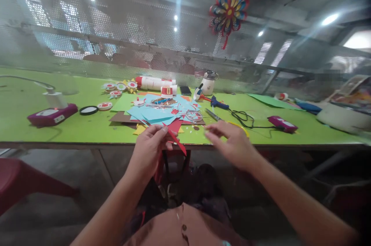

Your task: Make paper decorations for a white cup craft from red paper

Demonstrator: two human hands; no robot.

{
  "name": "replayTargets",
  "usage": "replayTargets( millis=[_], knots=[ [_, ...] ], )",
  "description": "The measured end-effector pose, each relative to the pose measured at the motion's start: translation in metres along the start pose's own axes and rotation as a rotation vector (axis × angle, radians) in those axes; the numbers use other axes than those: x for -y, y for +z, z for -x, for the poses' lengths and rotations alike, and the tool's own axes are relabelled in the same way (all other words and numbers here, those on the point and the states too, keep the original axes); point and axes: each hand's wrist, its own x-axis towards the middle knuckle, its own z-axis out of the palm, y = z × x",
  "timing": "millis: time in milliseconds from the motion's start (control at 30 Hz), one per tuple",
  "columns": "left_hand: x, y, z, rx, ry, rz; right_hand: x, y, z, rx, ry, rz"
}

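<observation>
My left hand (153,139) is closed on a red paper strip (179,144), pinched between thumb and fingers, with its pointed end hanging over the table's front edge. My right hand (232,143) is raised near the same edge, fingers loosely apart and blurred, with nothing visible in them. Just beyond it lie scissors (213,115) with a yellow handle partly hidden by the hand. Light blue paper sheets (150,113), a red paper piece (175,125) and small scraps are heaped ahead of both hands. A roll of clear tape (193,115) rests on the heap's right side.
A blue glue gun (219,103) has a black cord running to a purple power box (282,124). Another purple box (52,115) with a white plug stands left, near a black ring-shaped lid (88,110). Paper discs (116,94), a white-and-red tube (155,82) and a phone (185,90) lie behind.
</observation>
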Motion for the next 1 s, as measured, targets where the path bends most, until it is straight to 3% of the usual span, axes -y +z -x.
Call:
replayTargets(
  millis=[100,200,400,1000],
  knots=[
    [0.004,0.006,0.001,-0.053,0.062,0.022,0.043,0.026,0.026,-0.136,-0.078,-0.223],
    [0.005,0.009,0.005,-0.078,0.079,0.066,0.057,0.046,0.037,-0.253,-0.052,-0.300],
    [0.004,0.014,0.011,-0.096,0.096,0.135,0.055,0.056,0.036,-0.347,-0.055,-0.350],
    [0.009,0.019,0.021,-0.084,0.082,0.206,0.050,0.063,0.040,-0.409,-0.007,-0.368]
  ],
)
